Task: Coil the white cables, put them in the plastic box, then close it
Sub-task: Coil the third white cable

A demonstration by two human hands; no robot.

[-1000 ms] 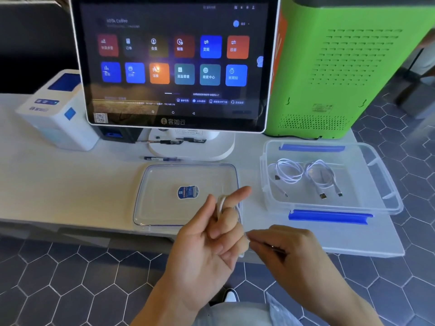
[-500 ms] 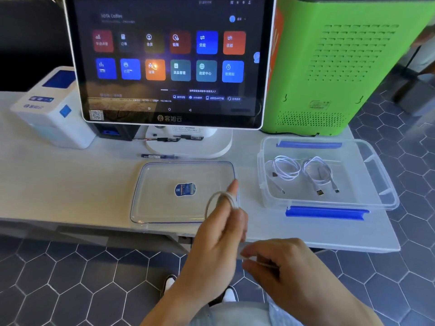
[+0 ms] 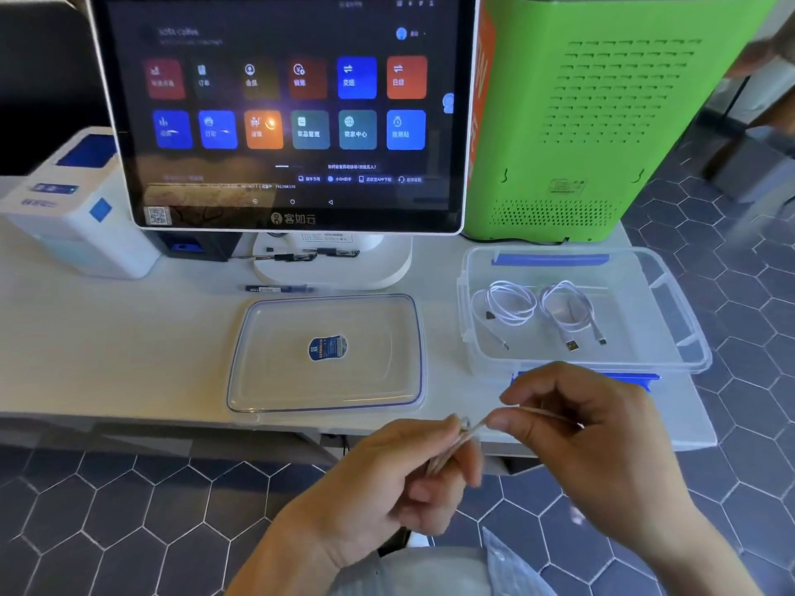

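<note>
Since half a second ago the left hand (image 3: 387,479) has turned and dropped, its fingers now curled around the white cable (image 3: 466,434) instead of pointing up with a loop over them; the right hand (image 3: 589,440) has risen to meet it, and both are blurred with motion.

Head view: the cable runs as a short pale strand between the two hands, in the air just in front of the table edge (image 3: 129,406); the left hand grips its bundled part, the right pinches the strand between thumb and forefinger; how many turns are wound cannot be told. The plastic box (image 3: 688,337) stands open on the table at the right, blue clips on its near and far sides; inside lie two coiled white cables side by side, the left coil (image 3: 512,303) and the right coil (image 3: 568,307), plugs trailing toward the near wall. The clear lid (image 3: 266,380) lies flat to the box's left, apart from it, a blue sticker at its centre. Behind stand a touchscreen terminal (image 3: 284,114), a green cabinet (image 3: 602,122), a small white printer (image 3: 77,217); a pen (image 3: 275,289) lies near the terminal's base.
</note>
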